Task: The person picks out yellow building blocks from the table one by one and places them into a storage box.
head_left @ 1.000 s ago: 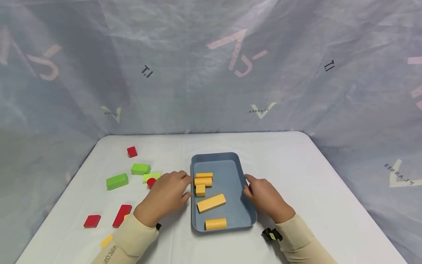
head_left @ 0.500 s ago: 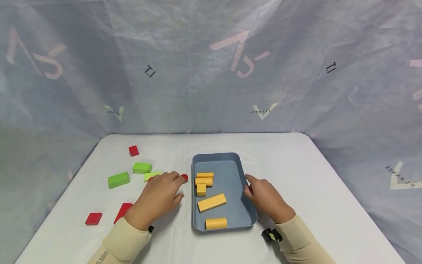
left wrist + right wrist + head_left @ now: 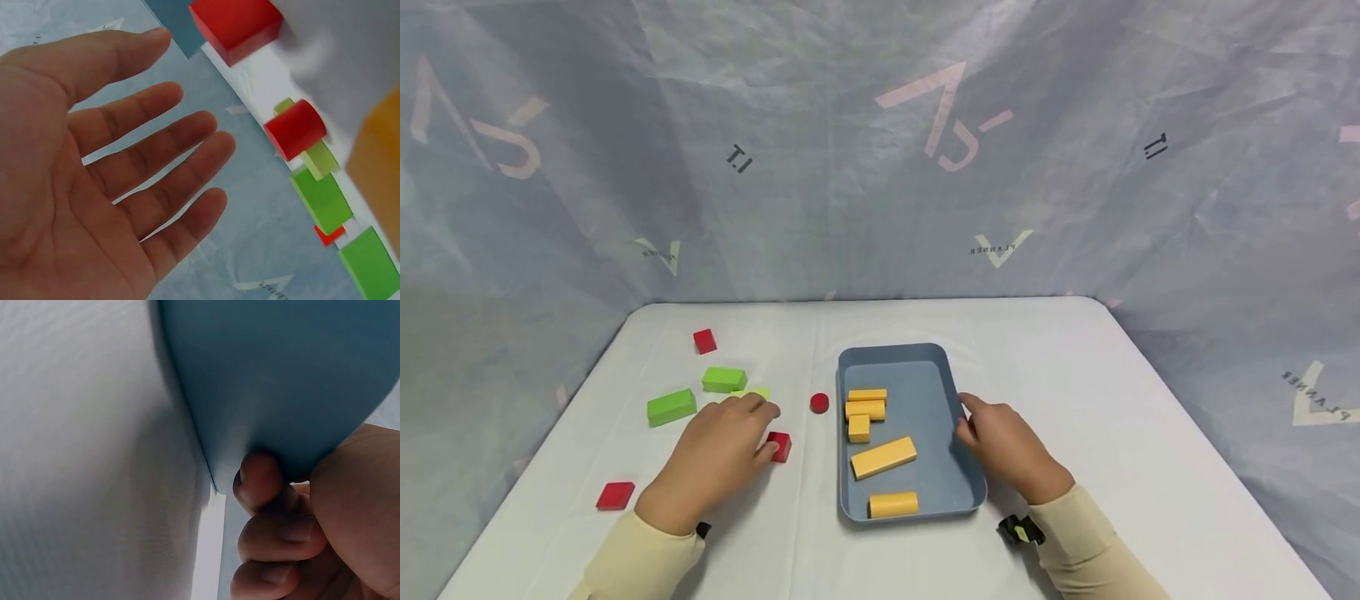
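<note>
The left grip (image 3: 718, 450) is hovering, its fingers (image 3: 156, 148) lying slightly apart and nearly straight; the right grip (image 3: 1009, 447) is holding its fingers (image 3: 278, 537) curled; both sleeved forearms (image 3: 636, 554) are slanting inward.

left grip (image 3: 103, 178): fingers extended | red cube (image 3: 237, 28) near thumb | red cylinder (image 3: 297, 130) | green block (image 3: 320, 199)

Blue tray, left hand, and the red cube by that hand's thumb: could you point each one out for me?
Blue tray (image 3: 928, 400): head view, on its bare inside floor.
Left hand (image 3: 718, 443): head view, on the back of the hand.
Red cube (image 3: 234, 19): left wrist view, on its largest visible face.
</note>
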### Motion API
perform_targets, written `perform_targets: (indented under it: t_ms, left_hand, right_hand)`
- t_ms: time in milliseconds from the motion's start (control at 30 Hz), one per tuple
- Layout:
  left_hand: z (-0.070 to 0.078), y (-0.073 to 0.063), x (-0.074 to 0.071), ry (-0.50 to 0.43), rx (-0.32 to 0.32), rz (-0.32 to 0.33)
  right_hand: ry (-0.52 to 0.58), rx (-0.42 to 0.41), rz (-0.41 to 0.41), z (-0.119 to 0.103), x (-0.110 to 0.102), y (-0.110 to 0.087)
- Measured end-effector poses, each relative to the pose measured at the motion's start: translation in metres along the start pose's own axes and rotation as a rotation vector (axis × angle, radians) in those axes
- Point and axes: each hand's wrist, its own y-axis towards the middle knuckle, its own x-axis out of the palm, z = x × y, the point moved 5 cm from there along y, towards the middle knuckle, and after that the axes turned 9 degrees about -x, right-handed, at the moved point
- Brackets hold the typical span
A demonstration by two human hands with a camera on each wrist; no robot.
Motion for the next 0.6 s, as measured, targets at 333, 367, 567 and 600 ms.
perform_targets:
  t_ms: [333,367,567,600]
  left_hand:
    - [-0.014,-0.006,-0.007,-0.042,-0.076,-0.063]
    - [-0.016,-0.007,-0.008,-0.039,-0.087,-0.073]
    - [-0.029,-0.011,-0.009,-0.028,-0.115,-0.078]
    - [-0.031,-0.012,-0.009,-0.026,-0.114,-0.073]
  right_hand:
    - [0.009,-0.01,0.003,0.0,0.002,-0.001]
    - [0.008,-0.009,0.004,0.0,0.002,-0.001]
    - [0.006,-0.002,-0.003,0.0,0.0,0.0]
    - [0.005,-0.001,-0.006,0.0,0.0,0.0]
